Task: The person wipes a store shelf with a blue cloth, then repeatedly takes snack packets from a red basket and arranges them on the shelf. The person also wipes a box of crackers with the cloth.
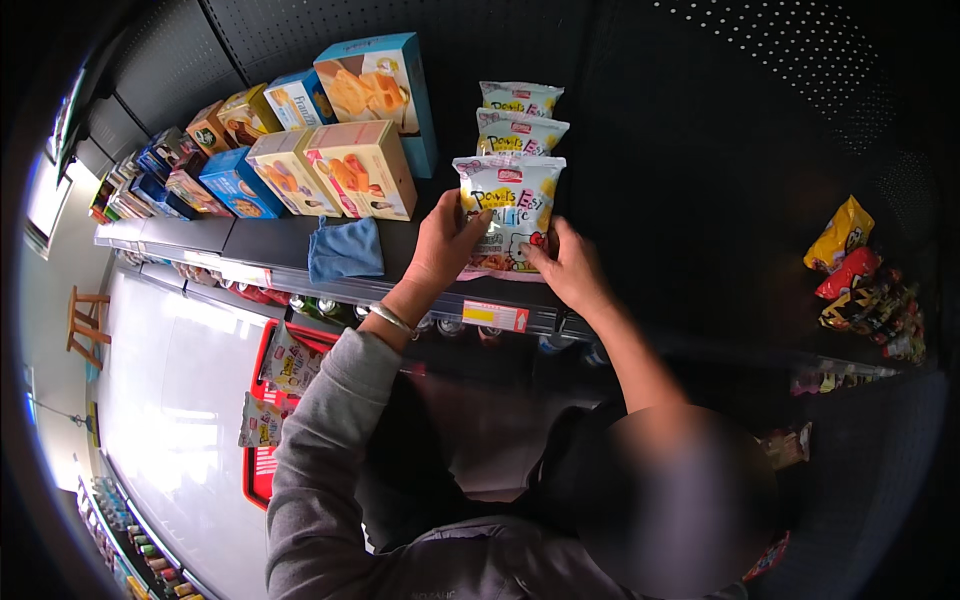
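Both of my hands hold the front white snack bag (pixel 510 184), which stands upright near the front edge of the black shelf (pixel 637 225). My left hand (pixel 448 236) grips its left side, thumb across the front. On the lower right side, my right hand (pixel 568 262) has its thumb on the printed cartoon cat and its fingers behind. Directly behind stand two matching bags in a row, a middle bag (pixel 517 135) and a rear bag (pixel 521 97), both partly covered by the one before them.
Left of the bags stand a tall blue biscuit box (pixel 424 97), a cream box (pixel 360 172) and several more boxes. A blue cloth (pixel 345 251) lies at the shelf's front. Below, a red basket (pixel 256 484) holds similar bags. Colourful snack packs (pixel 840 232) sit far right.
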### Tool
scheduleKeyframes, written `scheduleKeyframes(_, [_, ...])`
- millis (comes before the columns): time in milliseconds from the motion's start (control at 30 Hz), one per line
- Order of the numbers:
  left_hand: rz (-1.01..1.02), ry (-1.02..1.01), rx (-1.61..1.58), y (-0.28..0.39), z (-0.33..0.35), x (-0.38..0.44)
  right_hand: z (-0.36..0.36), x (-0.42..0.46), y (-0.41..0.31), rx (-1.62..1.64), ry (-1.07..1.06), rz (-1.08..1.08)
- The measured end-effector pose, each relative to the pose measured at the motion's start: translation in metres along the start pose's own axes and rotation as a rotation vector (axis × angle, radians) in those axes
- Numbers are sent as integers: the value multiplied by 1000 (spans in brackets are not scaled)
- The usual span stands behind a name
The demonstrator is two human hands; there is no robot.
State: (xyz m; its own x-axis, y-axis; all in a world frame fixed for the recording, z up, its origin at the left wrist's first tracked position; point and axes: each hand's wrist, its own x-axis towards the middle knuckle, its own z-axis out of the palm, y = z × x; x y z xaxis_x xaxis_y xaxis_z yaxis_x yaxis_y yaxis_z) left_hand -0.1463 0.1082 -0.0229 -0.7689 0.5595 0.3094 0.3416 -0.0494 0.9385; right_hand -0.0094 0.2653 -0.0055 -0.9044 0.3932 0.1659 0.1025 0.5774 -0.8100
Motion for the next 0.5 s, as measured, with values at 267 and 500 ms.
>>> scheduleKeyframes(267, [-222,-22,-117,-13,0,5,9,13,13,-33,-110,52])
scheduleKeyframes(500, [-98,18,305,-31,8,7,2,15,10,73,-150,177])
